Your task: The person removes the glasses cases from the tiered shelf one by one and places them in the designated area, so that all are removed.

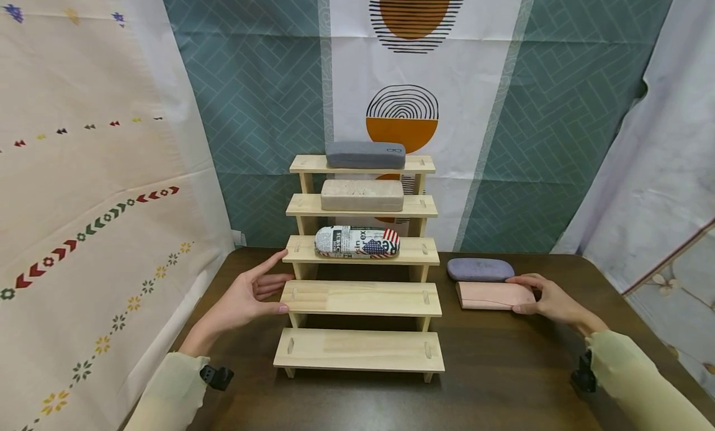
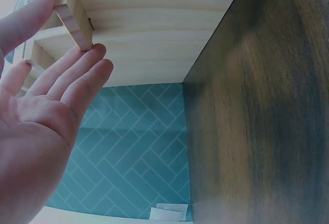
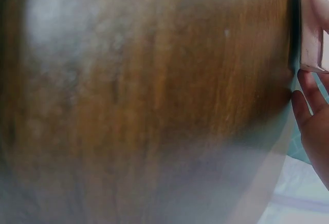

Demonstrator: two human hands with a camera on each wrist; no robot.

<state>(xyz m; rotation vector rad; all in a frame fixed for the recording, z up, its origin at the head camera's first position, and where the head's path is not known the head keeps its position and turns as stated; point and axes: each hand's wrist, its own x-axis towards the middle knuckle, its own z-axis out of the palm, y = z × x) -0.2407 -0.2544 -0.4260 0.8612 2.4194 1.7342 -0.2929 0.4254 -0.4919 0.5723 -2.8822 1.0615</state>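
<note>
The person's right hand (image 1: 547, 299) pinched the right end of the pink case (image 1: 483, 295), which lay toward the back right corner of the table (image 1: 357, 406), just in front of the purple case (image 1: 480, 269) near the back edge. The left hand (image 1: 244, 299), fingers extended, touched the left side of the wooden stand (image 1: 357, 351), whose upper three shelves (image 1: 416, 248) bore a gray case (image 1: 360, 156), a beige case (image 1: 362, 197) and a printed case (image 1: 352, 242).

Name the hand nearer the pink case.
Right. The right hand pinches the right end of the pink case; the left hand is away from it, across the wooden rack, at the rack's left side.
</note>
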